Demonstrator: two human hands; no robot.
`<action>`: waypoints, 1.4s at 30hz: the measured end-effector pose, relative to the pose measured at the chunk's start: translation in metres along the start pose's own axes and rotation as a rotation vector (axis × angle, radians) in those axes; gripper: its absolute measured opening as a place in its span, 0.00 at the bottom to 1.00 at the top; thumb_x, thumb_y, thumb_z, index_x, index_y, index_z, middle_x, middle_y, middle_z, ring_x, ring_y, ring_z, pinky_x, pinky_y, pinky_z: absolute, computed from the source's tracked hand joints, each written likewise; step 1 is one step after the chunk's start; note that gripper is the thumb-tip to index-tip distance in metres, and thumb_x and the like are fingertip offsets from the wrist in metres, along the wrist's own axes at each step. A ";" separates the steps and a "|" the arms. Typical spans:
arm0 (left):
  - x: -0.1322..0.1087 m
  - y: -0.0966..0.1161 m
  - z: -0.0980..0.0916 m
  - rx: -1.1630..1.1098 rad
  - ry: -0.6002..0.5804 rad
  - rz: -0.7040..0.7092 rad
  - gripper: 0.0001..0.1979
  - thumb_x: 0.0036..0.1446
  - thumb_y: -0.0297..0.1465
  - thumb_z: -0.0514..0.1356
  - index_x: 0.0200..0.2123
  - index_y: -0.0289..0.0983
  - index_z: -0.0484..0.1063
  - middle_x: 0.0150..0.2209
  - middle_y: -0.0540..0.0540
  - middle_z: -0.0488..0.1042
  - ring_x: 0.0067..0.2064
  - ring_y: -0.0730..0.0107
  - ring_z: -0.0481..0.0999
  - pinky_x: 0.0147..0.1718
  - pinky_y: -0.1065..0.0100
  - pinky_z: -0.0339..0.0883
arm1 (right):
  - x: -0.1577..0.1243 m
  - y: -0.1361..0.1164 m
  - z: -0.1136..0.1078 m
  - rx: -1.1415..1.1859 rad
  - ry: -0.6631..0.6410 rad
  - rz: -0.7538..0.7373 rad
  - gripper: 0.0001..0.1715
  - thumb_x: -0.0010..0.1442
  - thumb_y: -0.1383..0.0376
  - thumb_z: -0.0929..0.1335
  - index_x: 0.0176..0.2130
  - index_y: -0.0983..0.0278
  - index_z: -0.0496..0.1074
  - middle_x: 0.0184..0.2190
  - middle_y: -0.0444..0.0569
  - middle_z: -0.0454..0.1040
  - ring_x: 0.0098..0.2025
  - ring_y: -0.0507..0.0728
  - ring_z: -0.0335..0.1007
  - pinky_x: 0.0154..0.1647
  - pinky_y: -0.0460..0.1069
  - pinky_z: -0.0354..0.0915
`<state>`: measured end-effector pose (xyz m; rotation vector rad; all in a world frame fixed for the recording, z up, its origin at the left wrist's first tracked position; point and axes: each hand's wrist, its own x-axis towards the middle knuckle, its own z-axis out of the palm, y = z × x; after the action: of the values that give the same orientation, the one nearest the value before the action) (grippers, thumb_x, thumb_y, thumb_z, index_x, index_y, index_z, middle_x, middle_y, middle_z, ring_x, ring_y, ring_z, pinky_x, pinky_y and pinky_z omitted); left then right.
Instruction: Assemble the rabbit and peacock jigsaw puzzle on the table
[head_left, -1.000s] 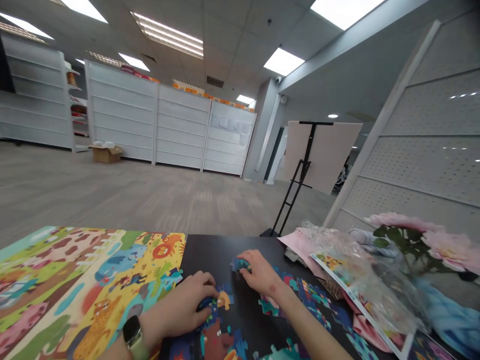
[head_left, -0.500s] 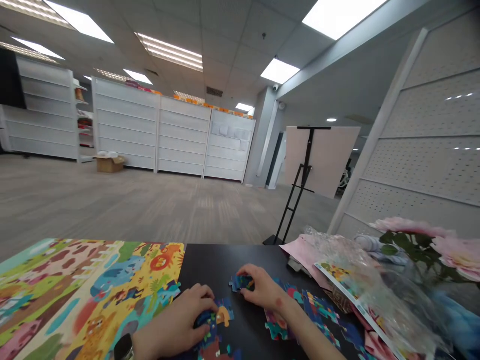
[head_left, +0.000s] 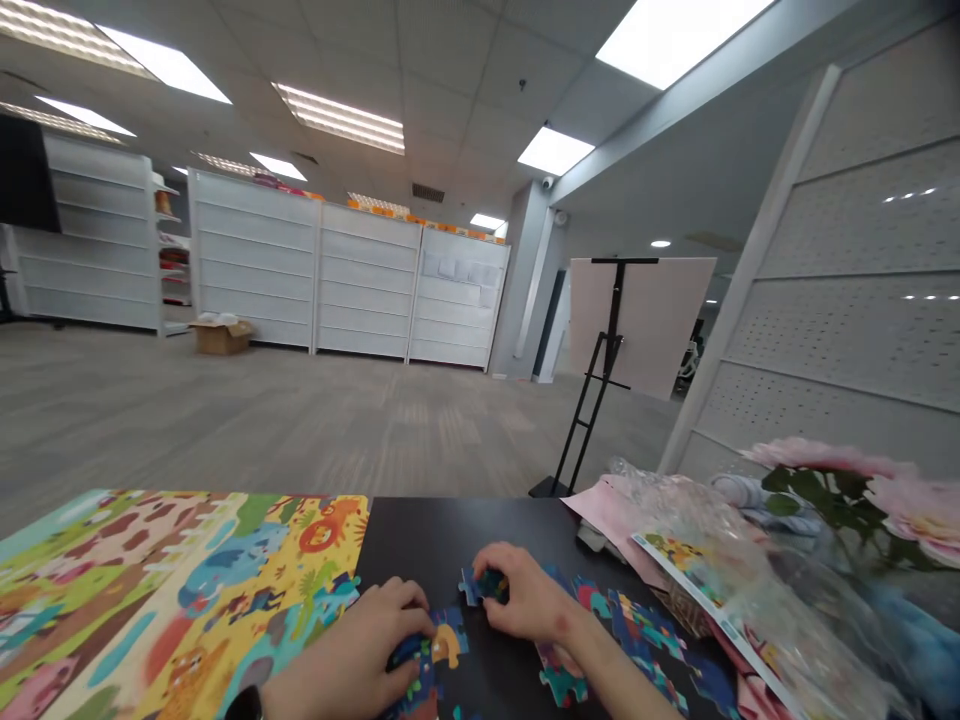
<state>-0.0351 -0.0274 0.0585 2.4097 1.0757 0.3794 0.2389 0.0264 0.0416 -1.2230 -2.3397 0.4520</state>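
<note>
My left hand (head_left: 367, 645) lies over joined jigsaw puzzle pieces (head_left: 448, 645), its fingers and thumb curled around a dark blue part of them. An orange shape is printed on the part showing beside the fingertips. To the right, my right hand (head_left: 517, 590) pinches a blue puzzle piece (head_left: 470, 588) between thumb and fingers, just above or on the black table; the exact height cannot be told. A gap of dark tabletop separates that piece from the joined ones. More puzzle pieces (head_left: 649, 630) lie under and beyond my right forearm, partly covered by it.
A colourful animal picture board (head_left: 247, 570) covers the left side of the black table (head_left: 450, 525). Crumpled clear plastic (head_left: 757, 580), pink paper and pink flowers (head_left: 832, 455) crowd the right. Beyond stand an easel (head_left: 616, 330), white shelving (head_left: 367, 280) and a cardboard box (head_left: 221, 335).
The whole view has shifted slightly, with the table lower in the picture. Both hands keep nearly the same places on the pieces; my right fingers have curled a little more.
</note>
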 end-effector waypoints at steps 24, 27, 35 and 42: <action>0.000 0.000 0.001 0.010 0.015 0.010 0.17 0.57 0.29 0.60 0.50 0.49 0.76 0.54 0.47 0.72 0.56 0.55 0.70 0.58 0.55 0.62 | -0.030 -0.018 -0.001 -0.023 -0.113 0.001 0.14 0.56 0.68 0.72 0.41 0.54 0.82 0.52 0.46 0.77 0.55 0.58 0.72 0.60 0.53 0.62; -0.002 0.005 -0.001 0.011 -0.007 -0.026 0.22 0.53 0.32 0.63 0.53 0.48 0.74 0.58 0.45 0.70 0.60 0.51 0.68 0.63 0.50 0.58 | -0.034 -0.023 -0.004 -0.062 -0.120 -0.011 0.16 0.57 0.69 0.70 0.44 0.54 0.81 0.54 0.47 0.77 0.57 0.60 0.71 0.60 0.56 0.62; -0.008 0.032 0.000 0.133 -0.275 -0.166 0.56 0.43 0.50 0.70 0.71 0.38 0.53 0.74 0.35 0.44 0.73 0.37 0.42 0.69 0.39 0.39 | -0.051 -0.033 -0.015 -0.085 -0.134 -0.017 0.30 0.59 0.74 0.65 0.56 0.53 0.76 0.65 0.50 0.69 0.65 0.62 0.65 0.65 0.60 0.59; -0.004 0.020 0.010 0.157 -0.240 -0.169 0.58 0.39 0.42 0.73 0.71 0.45 0.51 0.74 0.42 0.43 0.74 0.40 0.41 0.69 0.41 0.39 | -0.109 0.009 -0.066 -0.049 0.115 0.227 0.30 0.63 0.75 0.57 0.59 0.63 0.72 0.61 0.54 0.73 0.64 0.58 0.66 0.68 0.60 0.58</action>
<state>-0.0210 -0.0452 0.0601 2.3985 1.2248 -0.0518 0.3354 -0.0544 0.0660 -1.5050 -2.1371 0.3887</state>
